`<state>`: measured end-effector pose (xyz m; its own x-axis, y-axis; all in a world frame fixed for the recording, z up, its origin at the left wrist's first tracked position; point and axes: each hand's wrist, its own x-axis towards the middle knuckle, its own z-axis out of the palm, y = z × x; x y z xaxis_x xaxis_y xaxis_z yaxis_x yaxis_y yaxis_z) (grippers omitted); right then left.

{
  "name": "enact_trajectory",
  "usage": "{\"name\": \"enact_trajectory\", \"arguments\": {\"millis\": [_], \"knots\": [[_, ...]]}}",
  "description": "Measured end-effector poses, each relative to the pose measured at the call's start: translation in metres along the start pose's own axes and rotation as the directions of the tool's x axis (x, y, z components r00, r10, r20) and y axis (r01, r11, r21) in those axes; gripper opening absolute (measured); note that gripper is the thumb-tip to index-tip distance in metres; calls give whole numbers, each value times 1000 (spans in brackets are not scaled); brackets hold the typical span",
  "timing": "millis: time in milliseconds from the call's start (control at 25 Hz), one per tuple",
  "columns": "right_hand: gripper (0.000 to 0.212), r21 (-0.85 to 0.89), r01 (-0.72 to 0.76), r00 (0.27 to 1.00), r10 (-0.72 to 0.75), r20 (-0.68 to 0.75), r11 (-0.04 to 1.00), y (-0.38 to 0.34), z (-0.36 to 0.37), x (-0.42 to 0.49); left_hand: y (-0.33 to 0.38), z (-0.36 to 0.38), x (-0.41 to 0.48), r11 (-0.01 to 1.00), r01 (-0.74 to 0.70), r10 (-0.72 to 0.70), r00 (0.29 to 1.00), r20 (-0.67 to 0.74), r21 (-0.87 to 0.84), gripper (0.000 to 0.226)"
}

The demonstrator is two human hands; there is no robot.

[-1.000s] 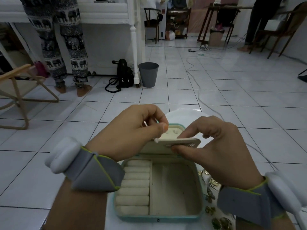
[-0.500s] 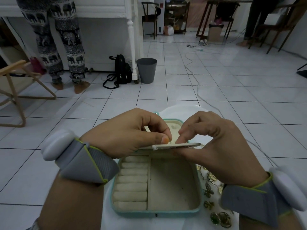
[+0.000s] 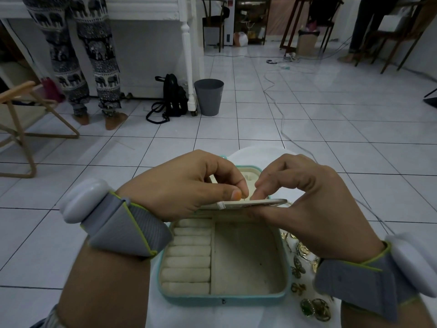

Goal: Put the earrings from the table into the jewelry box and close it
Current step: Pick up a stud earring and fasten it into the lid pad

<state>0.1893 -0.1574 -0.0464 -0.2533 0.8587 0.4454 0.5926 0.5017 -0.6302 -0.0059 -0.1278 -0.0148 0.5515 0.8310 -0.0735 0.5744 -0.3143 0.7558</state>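
Observation:
An open teal jewelry box (image 3: pixel 224 298) with a cream lining sits on a small white round table (image 3: pixel 257 153). Ring rolls fill its left half; the right compartment holds nothing I can see. A cream inner flap (image 3: pixel 255 204) lies nearly flat above the box. My left hand (image 3: pixel 184 185) pinches a thin earring post (image 3: pixel 244 197) over the flap. My right hand (image 3: pixel 305 200) grips the flap, thumb beneath and fingertips on top. Several gold earrings (image 3: pixel 299 271) lie on the table right of the box, two with green stones (image 3: pixel 314 308).
White tiled floor all around the small table. A wooden folding chair (image 3: pixel 21 114) stands at the left. A person (image 3: pixel 78 55) stands by a white cabinet, with a black backpack (image 3: pixel 172 95) and grey bin (image 3: pixel 209 97) nearby. A cable (image 3: pixel 281 129) trails across the floor.
The flap has tipped down from slanted to nearly flat. My left fingers moved down and now pinch the earring post at the flap's top. My view tilted down slightly.

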Motion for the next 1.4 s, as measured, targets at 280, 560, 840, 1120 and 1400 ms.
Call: {"name": "enact_trajectory", "arguments": {"millis": [280,560,840,1120,1400], "knots": [[10,3,-3,1000,3,10,1000,-1,-1,0,1,1,1,1000,-7,7,1000,-10,16,11],[9,-11,-5,1000,5,6,1000,-1,-1,-1,2,1,2,998,-9,9,1000,5,56,11],[6,-19,-22,1000,22,-11,1000,0,1,-1,8,-3,-2,1000,-15,16,998,-67,14,15],[17,4,-43,999,43,-33,999,1,3,1,7,1,-7,1000,-16,16,995,-100,6,30],[19,-2,-41,997,41,-60,999,3,5,2,7,5,-4,987,-55,86,975,-203,154,19]]}}
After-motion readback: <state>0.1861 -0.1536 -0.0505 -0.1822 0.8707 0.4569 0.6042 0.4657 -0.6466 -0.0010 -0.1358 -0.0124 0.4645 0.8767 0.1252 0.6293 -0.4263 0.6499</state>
